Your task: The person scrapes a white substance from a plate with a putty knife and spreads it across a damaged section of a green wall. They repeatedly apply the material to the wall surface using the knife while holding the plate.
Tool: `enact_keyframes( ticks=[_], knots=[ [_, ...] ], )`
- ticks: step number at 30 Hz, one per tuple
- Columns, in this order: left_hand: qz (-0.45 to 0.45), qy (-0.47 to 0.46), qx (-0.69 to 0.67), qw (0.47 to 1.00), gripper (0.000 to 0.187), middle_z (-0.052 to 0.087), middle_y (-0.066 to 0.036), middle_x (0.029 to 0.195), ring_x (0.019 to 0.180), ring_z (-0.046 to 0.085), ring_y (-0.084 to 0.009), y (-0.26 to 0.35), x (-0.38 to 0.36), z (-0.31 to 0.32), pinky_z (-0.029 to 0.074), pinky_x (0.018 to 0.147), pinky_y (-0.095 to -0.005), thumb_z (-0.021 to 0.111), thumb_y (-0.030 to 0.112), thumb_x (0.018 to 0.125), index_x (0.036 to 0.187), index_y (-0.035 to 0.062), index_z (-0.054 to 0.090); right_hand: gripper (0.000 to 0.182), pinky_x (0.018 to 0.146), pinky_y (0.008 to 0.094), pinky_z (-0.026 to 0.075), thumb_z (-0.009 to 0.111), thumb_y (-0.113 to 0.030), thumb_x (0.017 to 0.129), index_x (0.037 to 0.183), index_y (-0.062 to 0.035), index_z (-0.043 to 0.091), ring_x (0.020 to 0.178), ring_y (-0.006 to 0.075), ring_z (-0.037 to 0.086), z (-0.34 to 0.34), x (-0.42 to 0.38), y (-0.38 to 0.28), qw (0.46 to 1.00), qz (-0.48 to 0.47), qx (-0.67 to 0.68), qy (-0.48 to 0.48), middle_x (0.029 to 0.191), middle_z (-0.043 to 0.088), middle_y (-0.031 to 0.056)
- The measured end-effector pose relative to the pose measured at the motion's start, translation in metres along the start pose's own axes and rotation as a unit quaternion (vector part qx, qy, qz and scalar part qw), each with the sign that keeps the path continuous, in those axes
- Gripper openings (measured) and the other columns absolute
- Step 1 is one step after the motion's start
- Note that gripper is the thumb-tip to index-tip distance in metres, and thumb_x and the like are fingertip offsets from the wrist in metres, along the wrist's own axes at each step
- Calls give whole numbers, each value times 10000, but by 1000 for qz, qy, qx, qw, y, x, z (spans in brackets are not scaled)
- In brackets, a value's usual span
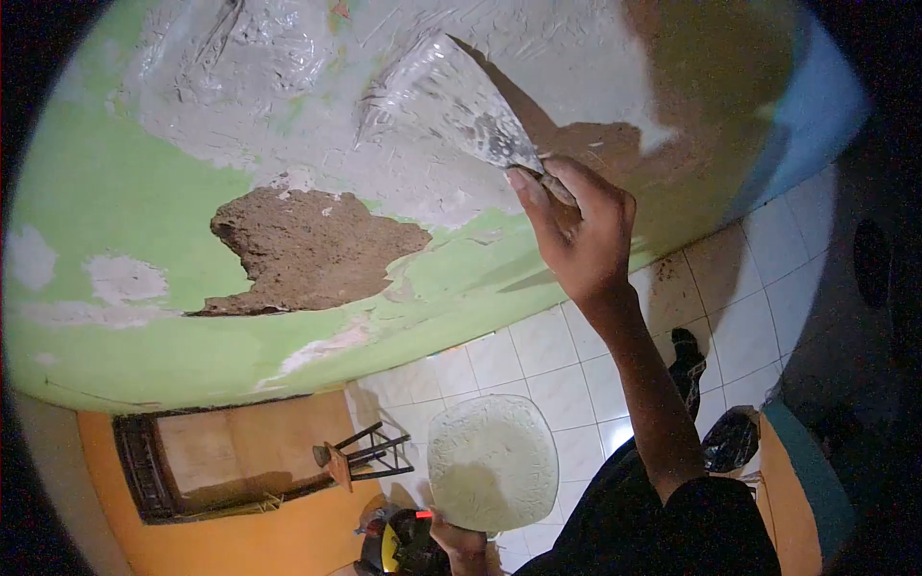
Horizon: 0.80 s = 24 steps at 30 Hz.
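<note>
My right hand [576,230] is raised against the wall and grips the handle of a wide putty knife [451,106]. Its blade lies flat on the grey, freshly plastered patch of the wall [288,115]. Below the blade, a rough brown hole [307,250] shows where plaster has come off the green wall [106,192]. My left hand [461,542] is low at the bottom of the view and holds a pale board [492,461] coated with plaster, its face turned upward.
White floor tiles [547,365] lie below. A small wooden stool [360,456] stands near an orange wall with a dark-framed opening [211,461]. A black and yellow object [403,542] sits by my left hand. A dark bag [730,437] lies at the right.
</note>
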<state>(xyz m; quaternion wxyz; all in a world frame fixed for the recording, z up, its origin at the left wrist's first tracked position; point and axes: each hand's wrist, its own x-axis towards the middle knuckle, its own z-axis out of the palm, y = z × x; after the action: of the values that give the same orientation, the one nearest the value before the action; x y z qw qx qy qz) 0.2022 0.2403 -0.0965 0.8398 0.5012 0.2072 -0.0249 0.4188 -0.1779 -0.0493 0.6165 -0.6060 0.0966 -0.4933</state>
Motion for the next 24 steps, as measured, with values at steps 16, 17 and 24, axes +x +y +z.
enact_keyframes(
  ticks=[16, 17, 24],
  knots=[
    [-13, 28, 85, 996, 655, 447, -174, 1410, 1292, 428, -373, 12, -11, 14, 322, 1089, -530, 272, 506, 992, 1416, 17, 372, 197, 483, 402, 420, 581, -159, 935, 864, -16, 464, 523, 328, 578, 65, -25, -22, 998, 39, 54, -8, 611, 538, 160],
    [-16, 35, 83, 996, 655, 448, -174, 1409, 1292, 429, -373, 13, -12, 14, 322, 1089, -531, 273, 506, 992, 1415, 17, 374, 206, 482, 401, 428, 590, -171, 931, 869, -15, 470, 517, 320, 577, 65, -27, -21, 997, 50, 48, -42, 608, 546, 150],
    [-42, 81, 69, 993, 652, 455, -174, 1403, 1289, 432, -371, 15, -15, 14, 325, 1085, -536, 276, 508, 991, 1408, 18, 384, 189, 468, 394, 437, 600, -163, 920, 871, -25, 482, 520, 290, 601, 59, -36, -26, 997, 19, 56, -41, 626, 576, 130]
  ],
)
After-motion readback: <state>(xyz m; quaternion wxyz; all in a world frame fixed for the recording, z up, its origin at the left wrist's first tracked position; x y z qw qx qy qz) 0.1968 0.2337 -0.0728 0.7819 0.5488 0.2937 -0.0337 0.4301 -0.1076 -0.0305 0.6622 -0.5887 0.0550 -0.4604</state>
